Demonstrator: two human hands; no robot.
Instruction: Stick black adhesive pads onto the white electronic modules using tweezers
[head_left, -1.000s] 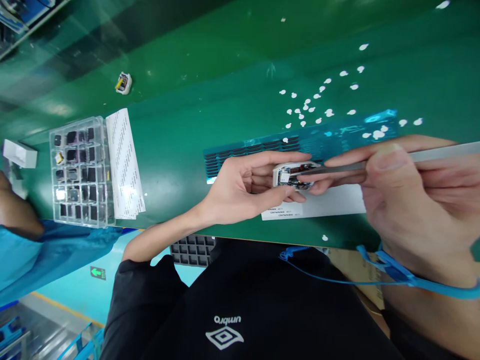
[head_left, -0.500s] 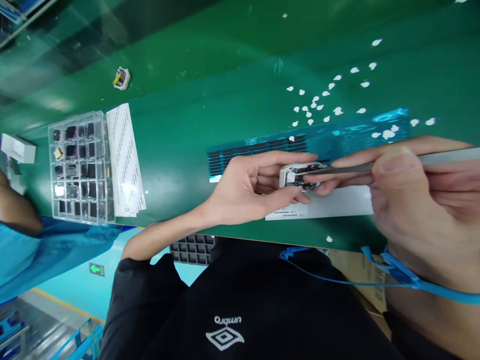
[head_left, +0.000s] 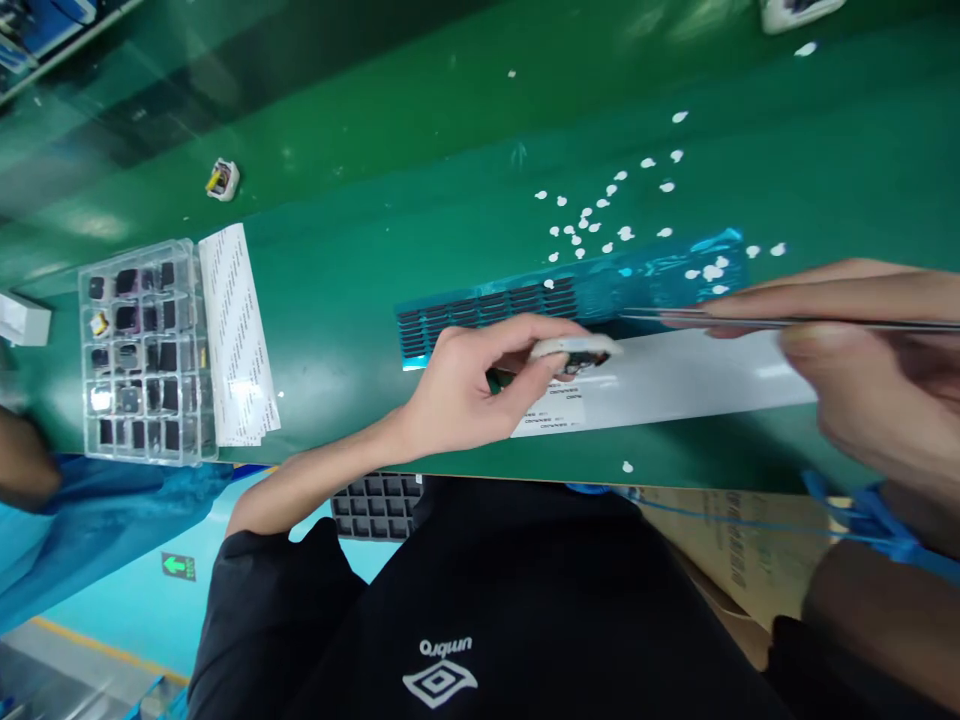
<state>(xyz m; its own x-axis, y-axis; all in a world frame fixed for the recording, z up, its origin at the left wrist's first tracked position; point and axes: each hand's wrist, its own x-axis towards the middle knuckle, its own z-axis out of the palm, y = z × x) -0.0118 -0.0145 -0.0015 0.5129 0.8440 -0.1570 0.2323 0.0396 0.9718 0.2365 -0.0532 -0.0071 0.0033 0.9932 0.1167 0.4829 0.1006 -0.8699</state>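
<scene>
My left hand [head_left: 465, 390] pinches a small white device housing [head_left: 577, 348] between thumb and fingers. The housing is tilted, and dark electronic parts show along its lower edge. A pair of metal tweezers [head_left: 757, 322] is held in my right hand [head_left: 870, 350], tips pointing left and apart from the housing. Whether anything sits between the tips I cannot tell. Behind my left hand lies blue film [head_left: 600, 290] bearing rows of black adhesive strips [head_left: 487, 310]. Beneath the hands is a long white backing sheet [head_left: 705, 370] with printing at its left end.
Several small white tabbed discs [head_left: 625, 234] are scattered over the green table [head_left: 337, 250]. To the left stand a clear compartment tray [head_left: 146, 350] of dark parts and a printed sheet [head_left: 236, 340]. Another opened housing [head_left: 223, 180] lies farther back. A co-worker's arm [head_left: 22, 460] is at far left.
My right hand has drawn the tweezers away from the housing toward the right. My left hand has tipped the housing, so its inside shows less. The view has shifted somewhat.
</scene>
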